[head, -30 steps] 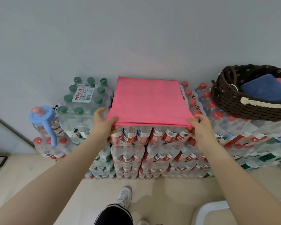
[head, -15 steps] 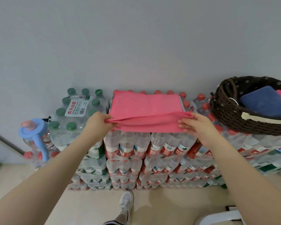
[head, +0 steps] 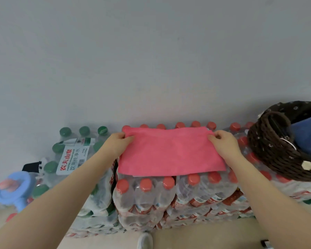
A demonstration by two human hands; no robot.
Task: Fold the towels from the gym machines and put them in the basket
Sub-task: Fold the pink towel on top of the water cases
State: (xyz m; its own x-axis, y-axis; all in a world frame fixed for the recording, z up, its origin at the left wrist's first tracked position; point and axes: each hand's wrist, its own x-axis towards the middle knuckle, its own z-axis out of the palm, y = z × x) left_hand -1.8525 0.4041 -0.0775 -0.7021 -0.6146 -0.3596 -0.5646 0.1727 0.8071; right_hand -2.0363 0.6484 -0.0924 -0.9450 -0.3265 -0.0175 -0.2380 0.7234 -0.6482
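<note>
Pinching the far corners of the pink cloth towel lying on the red-capped shrink-wrapped water bottle packs, our left hand and right hand should align edges squarely, then press the fold flat.

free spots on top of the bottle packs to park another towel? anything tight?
Free: the red caps in front of the pink towel, and the green-capped pack beside the left hand. Crowded: the strip between the right hand and the basket, which already holds a blue towel.
</note>
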